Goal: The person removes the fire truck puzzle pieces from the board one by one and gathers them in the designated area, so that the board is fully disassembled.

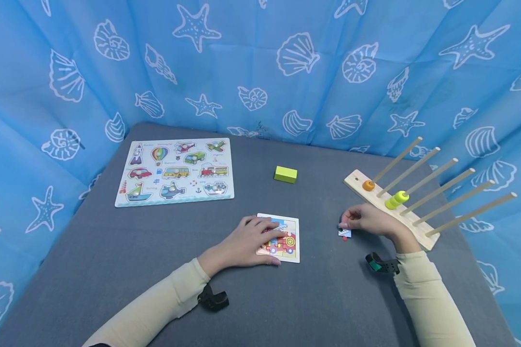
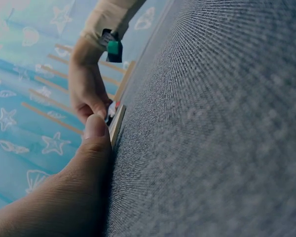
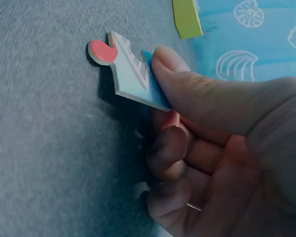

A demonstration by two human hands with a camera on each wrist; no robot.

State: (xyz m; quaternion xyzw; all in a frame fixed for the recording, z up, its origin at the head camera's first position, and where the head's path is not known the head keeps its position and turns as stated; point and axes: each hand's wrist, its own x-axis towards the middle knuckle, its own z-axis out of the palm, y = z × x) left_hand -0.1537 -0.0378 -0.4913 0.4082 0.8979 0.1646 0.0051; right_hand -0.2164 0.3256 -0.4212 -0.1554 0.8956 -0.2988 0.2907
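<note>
My left hand (image 1: pixel 245 245) rests on a small square jigsaw puzzle (image 1: pixel 297 243), its fingers spread over the picture and its thumb along the near edge. The picture has red parts and blue round shapes, with the upper left partly hidden by the fingers. To the right, my right hand (image 1: pixel 370 220) pinches a jigsaw piece (image 3: pixel 130 79) between thumb and fingers. That piece is white and light blue, with a red rounded knob and grey stripes. In the right wrist view it is tilted close over the grey cloth, the other fingers curled beneath.
A wooden peg rack (image 1: pixel 426 239) with several tall rods, an orange bead (image 1: pixel 368 185) and yellow-green beads (image 1: pixel 397 199) stands right of my right hand. A yellow-green block (image 1: pixel 285 174) lies farther back. At the left back is a vehicle picture board (image 1: pixel 156 180). A blue curtain (image 1: pixel 252 62) hangs behind.
</note>
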